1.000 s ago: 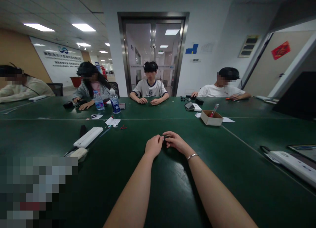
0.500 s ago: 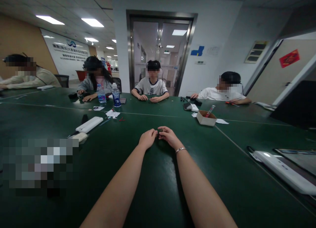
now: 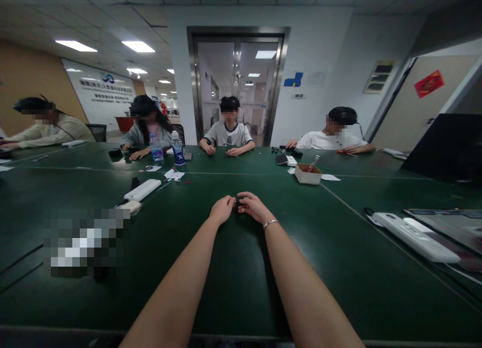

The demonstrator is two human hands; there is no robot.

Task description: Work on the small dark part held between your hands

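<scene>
Over the green table [image 3: 241, 267], my left hand [image 3: 222, 210] and my right hand [image 3: 253, 207] are close together at the middle of the view. The left fingers are closed in a pinch, their tips turned toward the right hand. My right fingers are bent inward, with the thumb near the fingertips. A tiny dark thing seems to be between the two hands, too small to name. Around my right wrist is a silver bracelet [image 3: 271, 223].
To the left lie a white power strip [image 3: 142, 190] and paper scraps [image 3: 173, 175], with two bottles [image 3: 178, 149] behind. An open box [image 3: 308, 175] stands ahead to the right. Another power strip [image 3: 414, 236] is at right. Several people sit across the table.
The view has tilted and shifted a little, so the table's near edge now shows. My hands stay close together in nearly the same pose.
</scene>
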